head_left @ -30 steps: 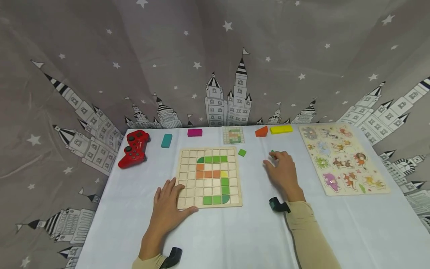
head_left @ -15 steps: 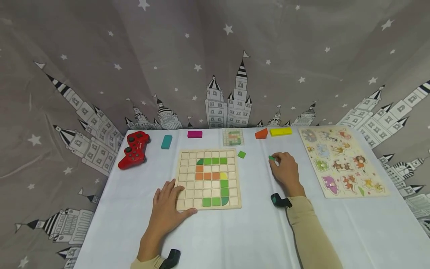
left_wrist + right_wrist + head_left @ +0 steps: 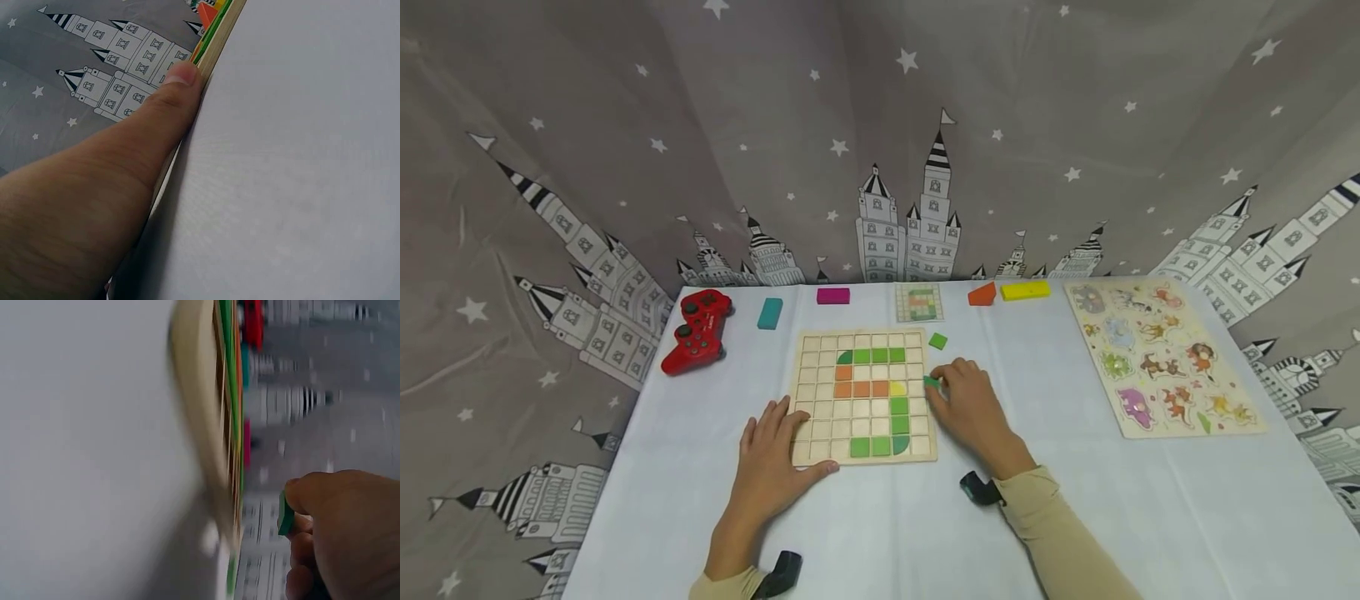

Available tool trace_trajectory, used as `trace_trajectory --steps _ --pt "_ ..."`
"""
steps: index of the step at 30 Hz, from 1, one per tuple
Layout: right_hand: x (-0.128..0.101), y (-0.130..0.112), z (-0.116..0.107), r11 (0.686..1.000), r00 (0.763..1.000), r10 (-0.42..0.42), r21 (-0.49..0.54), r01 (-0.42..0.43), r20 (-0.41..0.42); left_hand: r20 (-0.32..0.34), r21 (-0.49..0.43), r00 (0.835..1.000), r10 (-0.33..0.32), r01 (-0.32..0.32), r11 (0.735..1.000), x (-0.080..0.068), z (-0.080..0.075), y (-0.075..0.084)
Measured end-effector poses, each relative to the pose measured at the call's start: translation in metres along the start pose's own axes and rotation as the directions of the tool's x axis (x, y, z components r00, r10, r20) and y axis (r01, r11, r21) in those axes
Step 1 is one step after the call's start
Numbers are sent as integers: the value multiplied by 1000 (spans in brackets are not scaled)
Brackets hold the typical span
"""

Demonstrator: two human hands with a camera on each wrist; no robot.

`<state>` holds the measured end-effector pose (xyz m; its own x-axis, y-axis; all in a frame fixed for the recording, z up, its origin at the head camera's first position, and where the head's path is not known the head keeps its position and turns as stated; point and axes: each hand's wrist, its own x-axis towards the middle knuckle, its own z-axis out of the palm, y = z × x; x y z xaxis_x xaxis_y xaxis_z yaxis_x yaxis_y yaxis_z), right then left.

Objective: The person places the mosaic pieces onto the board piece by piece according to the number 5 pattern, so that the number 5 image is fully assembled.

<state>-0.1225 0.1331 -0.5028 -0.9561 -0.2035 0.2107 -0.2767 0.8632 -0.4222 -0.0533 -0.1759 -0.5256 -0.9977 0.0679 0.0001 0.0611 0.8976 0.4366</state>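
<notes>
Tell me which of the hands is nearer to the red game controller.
Left. The left hand rests on the wooden grid board's near-left corner, on the same side as the red game controller. The right hand is beyond the board's right edge.

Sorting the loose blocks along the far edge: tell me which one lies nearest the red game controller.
The teal block. It lies just right of the red game controller; the magenta, orange and yellow blocks sit farther right.

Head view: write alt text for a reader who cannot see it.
A person's right hand pinches a small green tile at the right edge of a wooden grid board on a white table, while the left hand rests on the board's near left corner. A red game controller lies far left.
</notes>
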Motion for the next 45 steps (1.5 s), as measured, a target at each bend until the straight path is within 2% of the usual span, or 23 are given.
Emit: trace_trajectory --steps 3,6,10,15,20,29,38,45 --pt "-7 -33 6 989 988 -148 27 147 33 -15 4 1000 12 -12 1000 0 0 0" --pt "-13 -60 15 969 966 -249 25 248 64 -21 8 1000 21 -21 1000 2 0 -1" --pt "-13 -84 28 949 946 -313 -6 315 88 -29 4 999 29 -29 1000 5 -1 -1" --pt "-12 -101 42 929 928 -355 -64 364 114 -16 -9 999 35 -35 999 7 -1 -1" --pt "-12 -107 50 926 926 -345 -109 363 153 -15 -9 999 36 -36 999 6 0 -1" --pt "-14 -107 46 942 929 -290 -104 320 229 -14 -6 1000 21 -21 1000 5 1 -2" --pt "-19 -109 44 949 942 -274 -102 298 195 -20 -7 1000 24 -24 1000 2 -1 -3" --pt "-23 -112 42 956 943 -263 -78 283 202 -23 -12 999 22 -23 1000 0 -1 -3"
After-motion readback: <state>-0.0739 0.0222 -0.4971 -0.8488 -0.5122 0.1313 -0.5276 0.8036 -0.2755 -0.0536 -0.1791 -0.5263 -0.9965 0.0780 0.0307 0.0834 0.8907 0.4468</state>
